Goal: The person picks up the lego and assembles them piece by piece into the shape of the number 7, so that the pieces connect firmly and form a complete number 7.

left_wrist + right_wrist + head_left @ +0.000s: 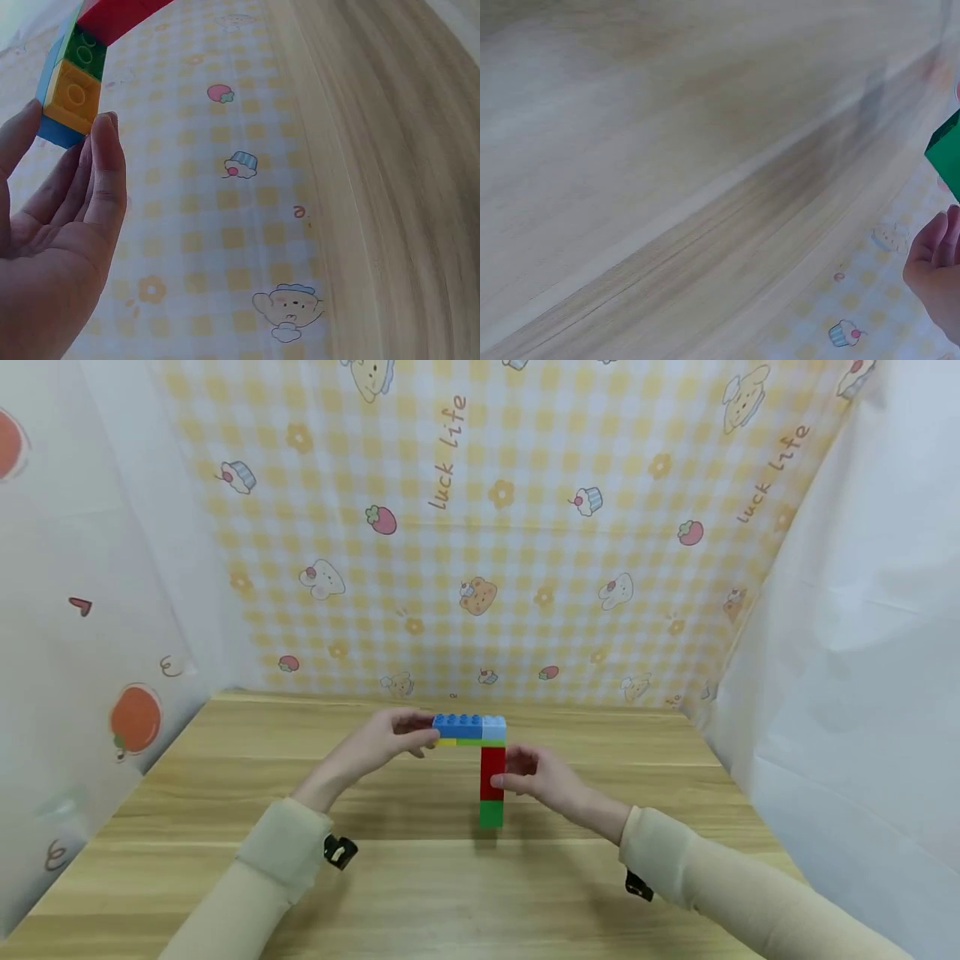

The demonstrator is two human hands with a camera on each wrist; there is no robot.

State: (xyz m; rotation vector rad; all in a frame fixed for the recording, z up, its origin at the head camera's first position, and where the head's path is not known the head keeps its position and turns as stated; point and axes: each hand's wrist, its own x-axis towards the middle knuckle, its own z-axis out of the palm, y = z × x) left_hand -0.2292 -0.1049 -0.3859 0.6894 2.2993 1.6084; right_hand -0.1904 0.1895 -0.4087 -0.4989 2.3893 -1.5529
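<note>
A toy brick structure stands upright between the two hands, held above the table. Its top arm has a blue brick beside a light blue brick. Below these sit a yellow brick and a light green one. From the right end a red column runs down to a green brick, whose hollow underside partly shows in the right wrist view. My left hand pinches the arm's left end between thumb and fingers. The right hand grips the red column; its fingertips are partly hidden.
Beneath the structure lies a wood-grain table. A yellow checked cloth with printed pictures hangs behind it, and pale sheets stand at both sides. Black devices are worn under both sleeve cuffs.
</note>
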